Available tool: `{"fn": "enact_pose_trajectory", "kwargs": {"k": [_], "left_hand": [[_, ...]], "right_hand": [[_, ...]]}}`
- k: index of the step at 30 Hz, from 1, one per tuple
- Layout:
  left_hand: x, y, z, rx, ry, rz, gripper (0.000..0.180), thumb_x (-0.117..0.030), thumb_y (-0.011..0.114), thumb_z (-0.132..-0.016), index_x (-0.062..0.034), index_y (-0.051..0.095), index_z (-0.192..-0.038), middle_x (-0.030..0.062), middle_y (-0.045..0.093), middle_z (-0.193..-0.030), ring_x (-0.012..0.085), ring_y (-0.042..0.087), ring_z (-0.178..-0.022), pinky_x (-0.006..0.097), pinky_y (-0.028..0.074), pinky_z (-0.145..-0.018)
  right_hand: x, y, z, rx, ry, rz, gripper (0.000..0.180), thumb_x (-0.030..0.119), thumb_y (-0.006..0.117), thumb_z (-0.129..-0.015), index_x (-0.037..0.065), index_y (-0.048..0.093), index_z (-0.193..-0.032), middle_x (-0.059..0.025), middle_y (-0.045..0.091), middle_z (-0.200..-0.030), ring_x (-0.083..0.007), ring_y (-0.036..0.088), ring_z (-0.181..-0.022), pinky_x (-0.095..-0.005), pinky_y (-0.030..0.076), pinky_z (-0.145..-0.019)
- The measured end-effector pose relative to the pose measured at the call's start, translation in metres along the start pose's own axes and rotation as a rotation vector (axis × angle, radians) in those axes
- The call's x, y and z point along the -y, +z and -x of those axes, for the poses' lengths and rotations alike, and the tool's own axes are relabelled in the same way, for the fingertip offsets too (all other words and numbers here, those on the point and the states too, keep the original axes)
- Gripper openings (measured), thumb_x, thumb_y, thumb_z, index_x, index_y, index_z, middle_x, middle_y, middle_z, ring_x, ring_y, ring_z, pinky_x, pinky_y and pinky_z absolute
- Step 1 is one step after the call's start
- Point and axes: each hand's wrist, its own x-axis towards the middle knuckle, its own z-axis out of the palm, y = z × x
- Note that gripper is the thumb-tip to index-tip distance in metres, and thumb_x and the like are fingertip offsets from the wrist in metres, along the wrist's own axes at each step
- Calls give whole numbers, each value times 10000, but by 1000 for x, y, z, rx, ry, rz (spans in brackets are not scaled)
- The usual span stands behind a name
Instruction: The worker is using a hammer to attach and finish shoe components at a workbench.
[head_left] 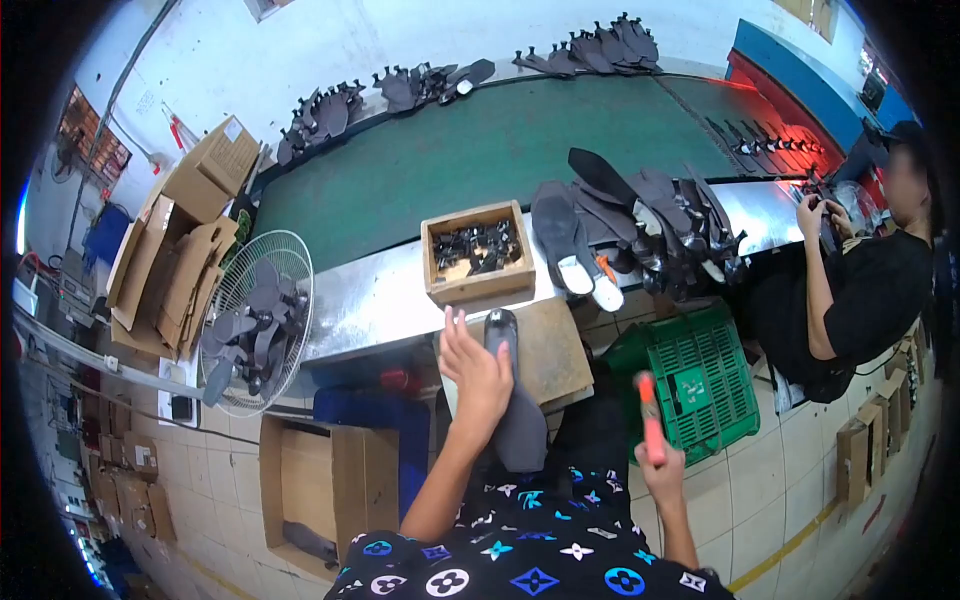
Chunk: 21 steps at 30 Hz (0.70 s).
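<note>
A dark grey shoe sole (522,428) with a shiny black heel piece at its far end lies lengthwise in front of me, over a worn board (552,352). Beside its heel end is my left hand (478,375), fingers stretched out and the thumb along the sole's edge. Off to the right, my right hand (661,470) grips a red-handled hammer (652,425), held up and away from the sole. Beyond the board stands a wooden box (432,272) of small black heel pieces. More grey soles (560,222) with heels are piled to its right.
A green conveyor belt (480,145) runs behind the metal bench, with soles along its far edge. A fan cage (307,300) holding soles and a cardboard box (365,480) are at left. A green crate (705,375) stands at right, near a seated co-worker (865,310).
</note>
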Motion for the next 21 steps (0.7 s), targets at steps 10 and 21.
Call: {"fn": "enact_pose_trajectory", "kwargs": {"k": [10, 21], "left_hand": [[12, 40, -203, 57, 470, -224, 118, -64, 635, -851, -1, 646, -951, 162, 658, -985, 360, 645, -928, 466, 522, -812], [0, -7, -192, 158, 248, 337, 137, -112, 706, -871, 2, 752, -933, 127, 724, -920, 243, 699, -781, 346, 536, -665]], "right_hand": [[13, 7, -17, -285, 169, -500, 175, 178, 667, -957, 4, 681, -949, 61, 493, -619, -26, 410, -485, -219, 297, -456], [95, -28, -100, -139, -103, -743, 198, 145, 650, -970, 6, 678, -1108, 1, 624, -708, -22, 483, -518, -201, 325, -439]]}}
